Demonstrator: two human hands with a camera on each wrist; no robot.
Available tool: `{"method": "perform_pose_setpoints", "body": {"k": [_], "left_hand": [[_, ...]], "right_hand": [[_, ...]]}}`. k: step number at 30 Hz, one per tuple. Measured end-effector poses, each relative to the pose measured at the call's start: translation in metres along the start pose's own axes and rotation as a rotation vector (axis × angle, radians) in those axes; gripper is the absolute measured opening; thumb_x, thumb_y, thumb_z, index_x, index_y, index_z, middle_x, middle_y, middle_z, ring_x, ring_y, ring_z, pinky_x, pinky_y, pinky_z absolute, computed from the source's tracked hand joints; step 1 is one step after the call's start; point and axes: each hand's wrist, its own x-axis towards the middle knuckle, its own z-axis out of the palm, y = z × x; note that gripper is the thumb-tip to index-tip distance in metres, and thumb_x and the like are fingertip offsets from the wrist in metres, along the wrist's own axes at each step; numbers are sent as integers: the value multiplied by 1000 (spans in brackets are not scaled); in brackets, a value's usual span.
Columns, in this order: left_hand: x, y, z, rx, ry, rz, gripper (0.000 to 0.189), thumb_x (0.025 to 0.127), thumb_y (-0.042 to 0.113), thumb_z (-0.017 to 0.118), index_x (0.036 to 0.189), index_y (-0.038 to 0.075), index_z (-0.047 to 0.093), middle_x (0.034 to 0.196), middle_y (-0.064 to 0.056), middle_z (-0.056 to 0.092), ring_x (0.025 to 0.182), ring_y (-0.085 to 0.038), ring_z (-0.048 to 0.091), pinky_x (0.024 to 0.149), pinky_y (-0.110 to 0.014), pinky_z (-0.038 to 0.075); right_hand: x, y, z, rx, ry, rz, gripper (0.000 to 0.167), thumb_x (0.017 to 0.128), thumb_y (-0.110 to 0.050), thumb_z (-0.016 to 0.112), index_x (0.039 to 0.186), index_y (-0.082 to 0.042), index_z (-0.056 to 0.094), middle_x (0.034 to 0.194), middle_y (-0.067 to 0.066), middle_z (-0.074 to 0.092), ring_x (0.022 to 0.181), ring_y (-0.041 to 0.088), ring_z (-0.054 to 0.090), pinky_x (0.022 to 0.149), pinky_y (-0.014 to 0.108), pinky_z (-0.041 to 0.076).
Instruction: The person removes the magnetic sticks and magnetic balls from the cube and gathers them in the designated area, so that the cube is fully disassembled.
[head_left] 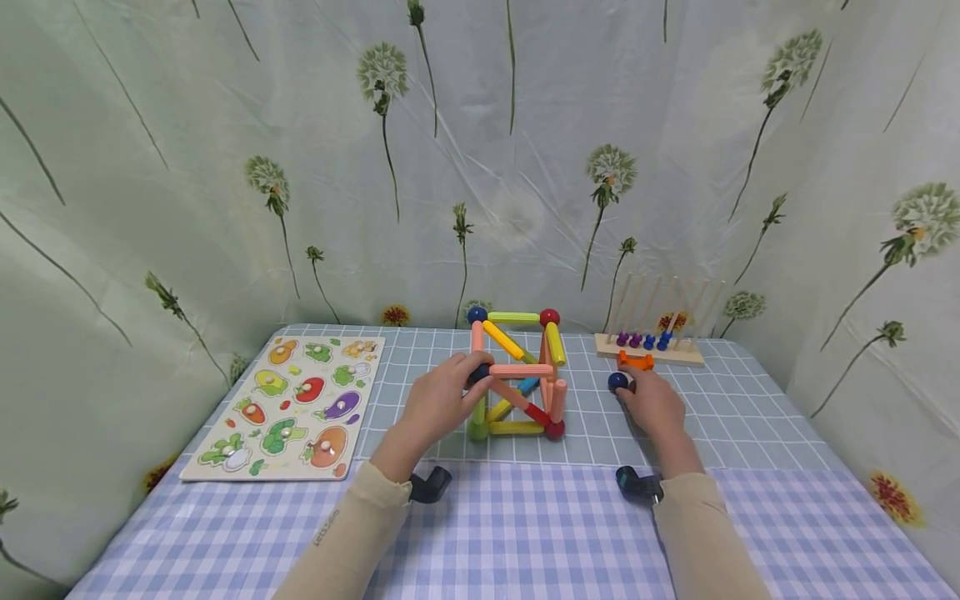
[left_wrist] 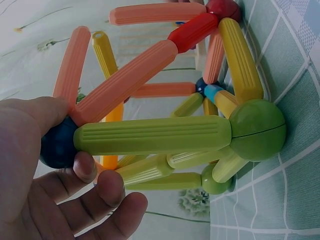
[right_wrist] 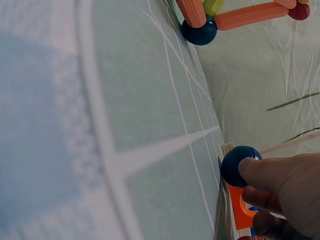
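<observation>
A box-shaped frame of colored rods and balls stands in the middle of the table, with a yellow rod (head_left: 517, 427) along its near bottom edge. My left hand (head_left: 442, 396) pinches the dark blue ball (left_wrist: 57, 142) at its near upper left corner. From that ball a salmon rod (head_left: 521, 370) runs right to a bare end, and a green rod (left_wrist: 155, 136) reaches down to a green ball (left_wrist: 257, 130). An upright salmon rod (head_left: 558, 400) rises from a red ball (head_left: 553, 429), its top bare. Right of the frame, my right hand (head_left: 658, 404) holds a loose blue ball (right_wrist: 240, 165) between thumb and fingers.
Just beyond my right hand lies an orange piece (head_left: 636, 361), in front of a wooden peg rack (head_left: 686, 357) with purple and blue beads. A vegetable puzzle board (head_left: 300, 408) lies at the left. A floral curtain (head_left: 525, 167) hangs behind the table.
</observation>
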Motion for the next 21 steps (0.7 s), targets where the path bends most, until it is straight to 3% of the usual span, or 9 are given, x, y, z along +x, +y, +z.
{"method": "perform_pose_setpoints", "body": {"k": [3, 11, 18, 21], "left_hand": [[0, 0, 0, 1, -1, -4, 30, 98, 45, 61, 124, 32, 61, 90, 7, 59, 74, -10, 52, 59, -23, 44], [0, 2, -1, 0, -14, -18, 31, 97, 45, 61, 126, 32, 60, 90, 6, 59, 74, -11, 53, 61, -24, 44], [0, 1, -1, -3, 5, 0, 29, 97, 45, 61, 123, 32, 61, 90, 7, 60, 75, -10, 53, 60, -23, 45], [-1, 1, -1, -2, 11, 13, 28, 98, 44, 61, 123, 31, 61, 90, 7, 60, 74, -9, 53, 59, -23, 44]], "right_hand": [[0, -1, -2, 14, 10, -4, 48, 95, -24, 67, 140, -9, 54, 98, 16, 64, 83, 30, 56, 65, 38, 46], [-3, -10, -10, 81, 65, -18, 41, 98, -22, 62, 137, -10, 54, 110, 18, 66, 86, 31, 58, 69, 38, 48], [-2, -15, -10, 62, -53, -62, 36, 95, -25, 67, 130, -14, 63, 94, 11, 64, 78, 24, 54, 64, 32, 41], [-2, -13, -5, 70, -66, -67, 35, 95, -24, 68, 128, -13, 63, 92, 11, 64, 77, 25, 55, 64, 33, 42]]}}
